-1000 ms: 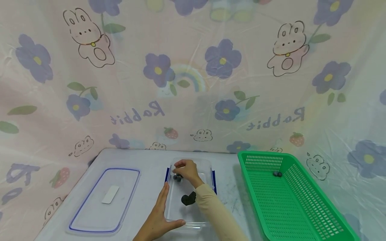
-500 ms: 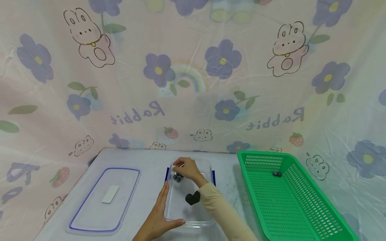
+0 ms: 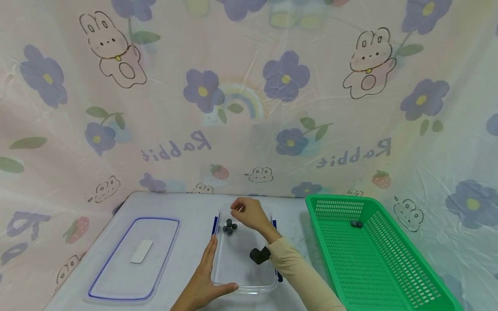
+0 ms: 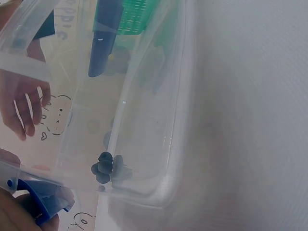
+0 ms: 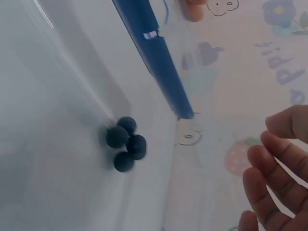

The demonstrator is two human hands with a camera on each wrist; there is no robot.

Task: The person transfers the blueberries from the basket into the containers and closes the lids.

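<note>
1. Here, the right hand (image 3: 250, 214) hangs over the far end of the clear container (image 3: 241, 268), fingers loosely curled — nothing shows between thumb and fingertips.
2. The four dark berries (image 3: 229, 226) sit clustered toward the container's far left corner, slightly left of that hand and nearer.
3. The left hand (image 3: 203, 278) rests along the container's near left side, fingers extended and thumb spread at the near edge, grasping nothing.
4. The two other berries (image 3: 356, 224) lie side by side at the far end of the green basket (image 3: 373, 268). They are well right of the right hand — the nearer of the two.
5. Basket and container both run lengthwise from near to far.
</note>
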